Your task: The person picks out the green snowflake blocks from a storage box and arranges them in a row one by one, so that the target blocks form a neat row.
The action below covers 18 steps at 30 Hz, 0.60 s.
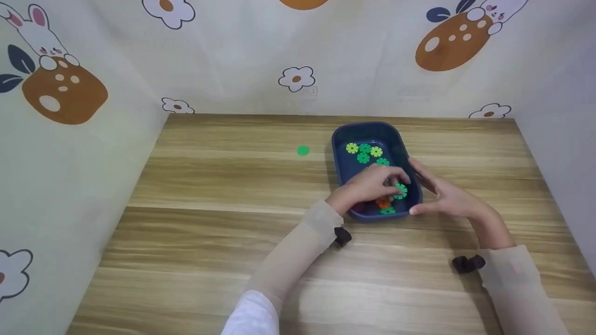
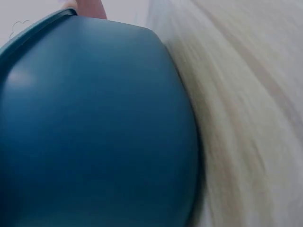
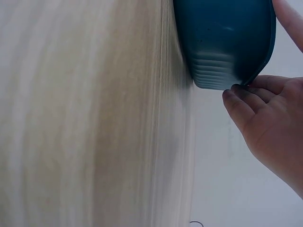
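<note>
Loose green disc [image 1: 303,150]: lies alone on the wooden table [image 1: 223,195], well left of the tray; nothing touches it.

Your left hand [image 1: 372,184]: reaches into the dark blue tray [image 1: 342,170], fingers curled down over a green gear piece [image 1: 399,190]. Whether you pinch it or only touch it, I cannot tell. Risk: a loose pinch could drop the piece back among the others, or knock the orange piece [image 1: 383,203] beside it.

Tray contents: a cluster of green and yellow-green gears [image 1: 365,153] at the far end.

Your right hand [image 1: 442,193]: fingers straight, steadying the tray's right rim; the right wrist view shows the fingertips [image 3: 236,101] against its edge. Risk: pressing harder may slide or tip the tray.

Hidden: the left wrist view shows only the blurred tray wall [image 2: 94,132]; your left palm covers some pieces.
</note>
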Tool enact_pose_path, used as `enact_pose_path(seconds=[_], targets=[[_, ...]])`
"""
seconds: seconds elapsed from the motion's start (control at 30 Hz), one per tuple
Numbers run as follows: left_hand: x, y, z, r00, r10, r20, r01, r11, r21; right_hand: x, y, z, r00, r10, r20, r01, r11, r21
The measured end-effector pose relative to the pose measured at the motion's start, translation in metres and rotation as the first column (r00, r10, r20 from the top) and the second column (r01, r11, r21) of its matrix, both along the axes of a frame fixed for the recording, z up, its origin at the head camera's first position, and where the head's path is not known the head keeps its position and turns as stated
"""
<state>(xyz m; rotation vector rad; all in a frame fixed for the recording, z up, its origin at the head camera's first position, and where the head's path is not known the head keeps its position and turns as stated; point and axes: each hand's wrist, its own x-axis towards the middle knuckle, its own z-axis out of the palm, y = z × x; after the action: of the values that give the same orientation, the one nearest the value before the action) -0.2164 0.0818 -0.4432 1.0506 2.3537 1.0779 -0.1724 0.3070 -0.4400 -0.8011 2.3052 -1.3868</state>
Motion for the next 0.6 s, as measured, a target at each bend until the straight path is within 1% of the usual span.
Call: enact_pose_path(seconds=[0.03,0.1,0.2,0.27,0.43,0.5,0.6], targets=[[0.000,-0.001,0.001,1.000,0.021,0.018,-0.022,0.999,0.049,0.000,0.000,0.000,1.000,-0.003,0.004,0.003,1.000,0.002],[0.001,-0.002,0.001,0.996,0.066,0.060,-0.073,0.988,0.134,0.001,0.000,0.000,1.000,-0.015,0.013,0.015,1.000,0.006],[0.001,-0.004,0.003,0.986,0.115,0.124,-0.141,0.964,0.226,0.001,0.000,0.000,1.000,-0.015,0.013,0.015,1.000,0.005],[0.001,-0.006,0.005,0.980,0.136,0.145,-0.171,0.947,0.272,0.001,0.000,0.000,1.000,0.000,0.000,0.000,1.000,-0.003],[-0.001,-0.016,0.012,0.974,0.181,0.140,-0.220,0.906,0.363,0.001,0.000,0.000,0.999,0.031,-0.022,-0.032,0.999,-0.031],[-0.002,-0.021,0.015,0.965,0.198,0.170,-0.251,0.883,0.397,0.001,0.000,0.000,0.999,0.029,-0.016,-0.029,0.999,-0.035],[-0.006,-0.030,0.021,0.952,0.231,0.203,-0.300,0.843,0.446,0.000,-0.001,0.001,1.000,0.023,-0.009,-0.024,0.999,-0.036]])
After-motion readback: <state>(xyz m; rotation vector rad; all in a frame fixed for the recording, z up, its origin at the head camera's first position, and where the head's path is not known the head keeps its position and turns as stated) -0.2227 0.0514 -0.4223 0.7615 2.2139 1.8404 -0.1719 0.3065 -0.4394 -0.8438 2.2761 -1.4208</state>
